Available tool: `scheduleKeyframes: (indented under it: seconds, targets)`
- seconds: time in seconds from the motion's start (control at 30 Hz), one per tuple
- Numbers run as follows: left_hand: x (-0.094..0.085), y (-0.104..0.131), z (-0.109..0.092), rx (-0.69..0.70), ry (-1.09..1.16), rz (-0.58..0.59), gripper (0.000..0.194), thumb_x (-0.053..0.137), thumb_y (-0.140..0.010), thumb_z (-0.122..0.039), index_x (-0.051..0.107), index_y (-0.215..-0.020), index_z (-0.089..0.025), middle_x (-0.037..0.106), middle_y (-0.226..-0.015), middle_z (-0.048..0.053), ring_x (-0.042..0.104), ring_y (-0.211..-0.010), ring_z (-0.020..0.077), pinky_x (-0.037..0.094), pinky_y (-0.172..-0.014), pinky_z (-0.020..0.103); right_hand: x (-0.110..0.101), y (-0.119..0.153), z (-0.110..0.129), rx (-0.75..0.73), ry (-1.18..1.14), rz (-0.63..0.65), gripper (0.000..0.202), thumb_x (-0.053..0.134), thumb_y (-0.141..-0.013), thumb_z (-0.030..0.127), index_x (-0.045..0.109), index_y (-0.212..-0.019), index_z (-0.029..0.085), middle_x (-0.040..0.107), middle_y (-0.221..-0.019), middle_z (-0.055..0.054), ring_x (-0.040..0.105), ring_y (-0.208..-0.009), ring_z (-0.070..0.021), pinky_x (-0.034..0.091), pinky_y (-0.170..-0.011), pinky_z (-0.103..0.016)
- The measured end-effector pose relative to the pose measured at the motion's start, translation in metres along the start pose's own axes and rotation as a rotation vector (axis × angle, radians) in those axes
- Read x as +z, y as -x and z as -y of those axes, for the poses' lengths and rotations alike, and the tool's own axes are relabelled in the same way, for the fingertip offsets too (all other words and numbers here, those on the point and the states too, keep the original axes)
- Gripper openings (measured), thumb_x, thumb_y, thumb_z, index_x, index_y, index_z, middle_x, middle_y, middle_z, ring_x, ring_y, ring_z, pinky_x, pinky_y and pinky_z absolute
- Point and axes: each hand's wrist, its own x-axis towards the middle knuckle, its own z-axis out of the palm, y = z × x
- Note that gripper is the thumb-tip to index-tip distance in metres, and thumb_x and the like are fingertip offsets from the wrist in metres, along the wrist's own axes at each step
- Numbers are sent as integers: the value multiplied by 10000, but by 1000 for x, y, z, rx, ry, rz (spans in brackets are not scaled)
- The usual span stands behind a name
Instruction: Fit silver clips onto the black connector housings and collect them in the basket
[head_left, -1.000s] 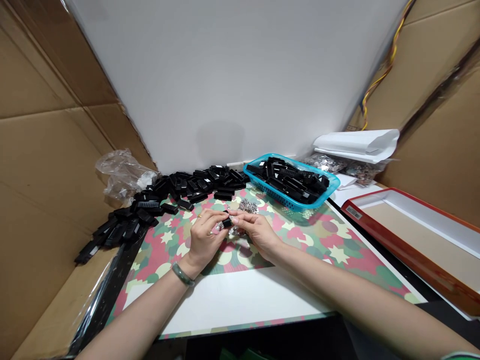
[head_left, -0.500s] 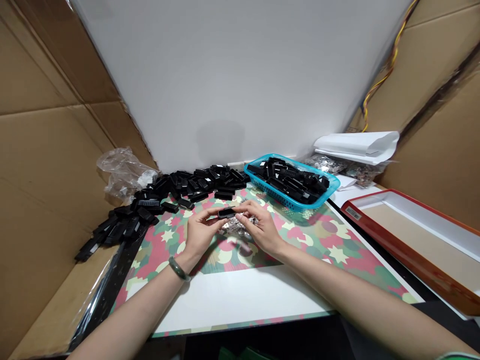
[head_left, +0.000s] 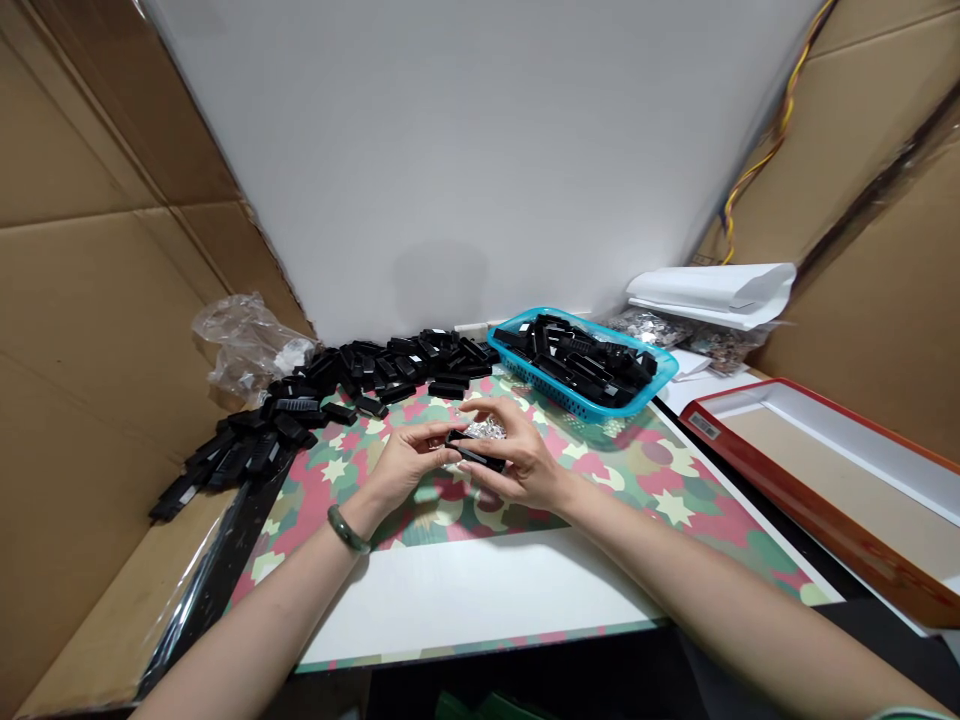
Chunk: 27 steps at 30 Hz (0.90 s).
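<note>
A small oblong black plastic piece [head_left: 480,456] is held between my two hands above the patterned mat, tilted down to the right. My left hand [head_left: 396,465] pinches its left end between thumb and fingers; a green bangle circles that wrist. Closed around the right part, my right hand [head_left: 529,468] has its fingers along the piece and covers some of it. Just behind the fingers lies a heap of small shiny silver parts [head_left: 486,428], partly hidden by the right hand.
Many similar black pieces [head_left: 367,370] lie piled along the back and left. A blue basket [head_left: 577,402] full of them stands at back right. Further right are a red-rimmed box lid [head_left: 795,480], white paper [head_left: 709,290] and bagged parts. A clear plastic bag [head_left: 244,335] sits at left by cardboard walls.
The black piece has come lower and slightly right, now tilted. My right hand has shifted its fingers further over it, while my left hand stays at its left end.
</note>
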Motion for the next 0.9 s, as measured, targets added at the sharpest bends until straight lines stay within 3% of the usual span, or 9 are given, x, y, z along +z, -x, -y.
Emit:
scheduleKeyframes:
  seconds: [0.23,0.9]
  targets:
    - [0,-1,-1,-2,47,62,344,862,-659,-308,790,-975,-195,770,-1003,91,696,-882,227,550,-772,320,-5,0,3,-92,137,1,220,647,-880,269,698,-1094,258,576,-1254,-117,581,-1071,-246,484,-884,-459]
    - [0,1,-3,-16,12,52,318,858,-651,-294,799,-946,-188,774,-938,84,688,-822,211,553,-731,304,-8,-1,-2,-111,117,81,322,640,-868,266,648,-1189,292,559,-1261,-109,566,-1053,-245,471,-867,-457]
